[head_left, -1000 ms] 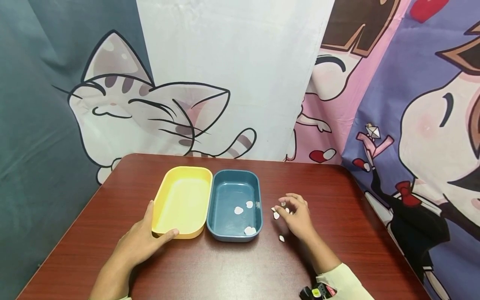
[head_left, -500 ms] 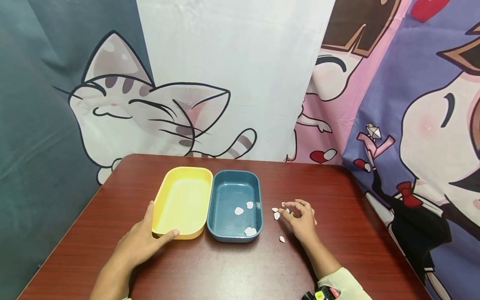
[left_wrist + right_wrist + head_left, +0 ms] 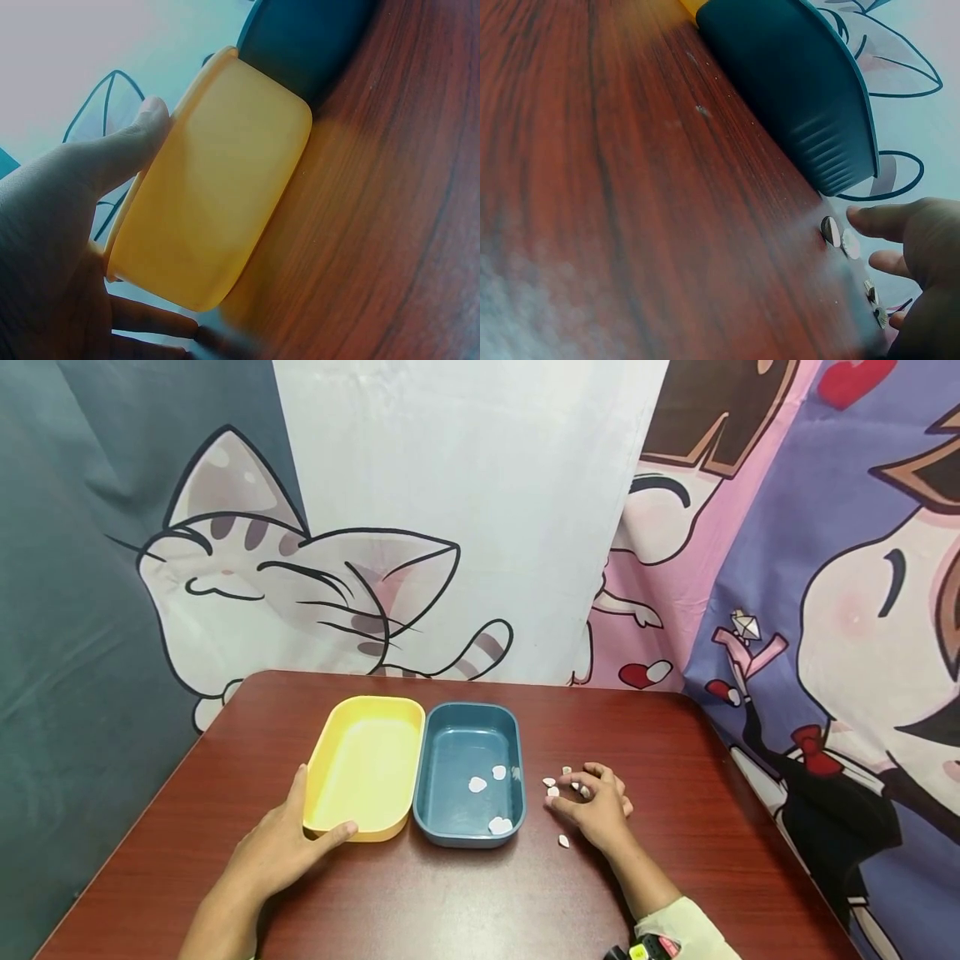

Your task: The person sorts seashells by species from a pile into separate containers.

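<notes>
My left hand rests against the near left corner of a yellow plastic tub, its thumb at the near rim and its fingers along the left side. In the left wrist view the thumb lies at the tub's rim, the fingers extended past it. A dark blue tub stands against the yellow one, with several white shell-like pieces inside. My right hand hovers over more small pieces on the table, thumb and forefinger apart. Beside the thumb is one piece; whether they touch I cannot tell.
A single small piece lies on the brown table, nearer to me than the others. Cartoon-printed cloth hangs behind the table. A small dark device is on my right wrist.
My right hand has shifted slightly right and toward me over the small pieces, its thumb now lower beside one of them. The left hand and both tubs stay in place.
</notes>
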A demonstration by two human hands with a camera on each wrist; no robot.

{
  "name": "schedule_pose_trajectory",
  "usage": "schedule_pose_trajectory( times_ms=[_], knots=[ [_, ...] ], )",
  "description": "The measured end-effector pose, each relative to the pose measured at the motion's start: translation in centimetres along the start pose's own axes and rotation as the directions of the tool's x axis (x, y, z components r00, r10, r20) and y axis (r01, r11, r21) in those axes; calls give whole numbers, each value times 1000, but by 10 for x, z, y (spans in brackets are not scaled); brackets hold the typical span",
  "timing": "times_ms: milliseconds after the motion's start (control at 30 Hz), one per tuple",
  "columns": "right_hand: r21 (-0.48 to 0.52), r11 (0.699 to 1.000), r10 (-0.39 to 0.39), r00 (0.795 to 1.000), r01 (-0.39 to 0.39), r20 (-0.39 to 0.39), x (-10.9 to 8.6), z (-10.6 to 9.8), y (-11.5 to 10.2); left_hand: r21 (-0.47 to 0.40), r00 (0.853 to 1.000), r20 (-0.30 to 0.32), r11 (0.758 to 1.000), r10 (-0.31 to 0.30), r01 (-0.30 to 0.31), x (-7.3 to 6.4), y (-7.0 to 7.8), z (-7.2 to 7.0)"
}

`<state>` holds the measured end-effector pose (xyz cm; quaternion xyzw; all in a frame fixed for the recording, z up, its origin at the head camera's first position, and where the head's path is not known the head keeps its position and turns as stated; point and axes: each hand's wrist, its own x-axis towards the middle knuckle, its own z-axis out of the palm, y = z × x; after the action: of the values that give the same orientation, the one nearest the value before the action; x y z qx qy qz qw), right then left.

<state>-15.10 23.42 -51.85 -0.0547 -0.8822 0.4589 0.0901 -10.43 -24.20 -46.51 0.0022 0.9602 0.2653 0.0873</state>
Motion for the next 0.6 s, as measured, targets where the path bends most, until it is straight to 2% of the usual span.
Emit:
schedule_pose_trajectory(
  times_ms=[267, 600],
  knots=[
    [-61, 998, -18, 1000, 18, 12, 0, 1, 0, -1, 1000, 0, 1000, -1, 1, -1, -1, 1],
    [-71, 997, -32, 999, 33, 12, 0, 4, 3, 4, 1000, 4, 1000, -9, 9, 0, 0, 1]
  ],
)
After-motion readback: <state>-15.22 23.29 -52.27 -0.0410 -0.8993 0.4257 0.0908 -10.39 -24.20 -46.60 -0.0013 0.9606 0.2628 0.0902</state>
